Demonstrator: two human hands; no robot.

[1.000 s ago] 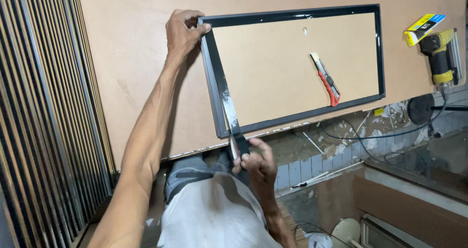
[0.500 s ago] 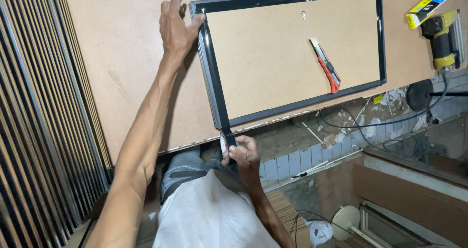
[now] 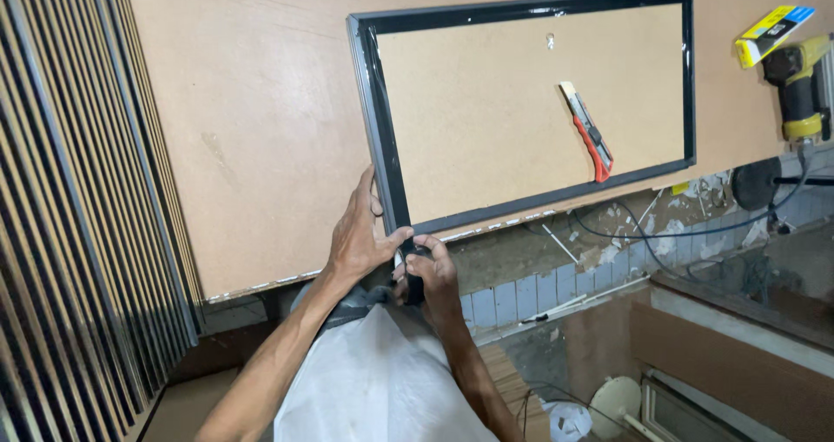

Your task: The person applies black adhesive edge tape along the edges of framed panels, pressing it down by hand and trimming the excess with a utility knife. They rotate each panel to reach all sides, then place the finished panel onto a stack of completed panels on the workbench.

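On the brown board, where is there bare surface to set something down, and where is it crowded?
The widest bare patch of the brown fibreboard sheet lies left of the black rectangular frame, up to the slatted panel. Inside the frame, the left half is bare; a red utility knife lies right of centre. The frame's near-left corner is crowded: left hand and right hand meet there.

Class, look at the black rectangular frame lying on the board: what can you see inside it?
Inside the black frame lie bare brown board and a red utility knife. The left hand and right hand cover the near corner, so it cannot be seen.
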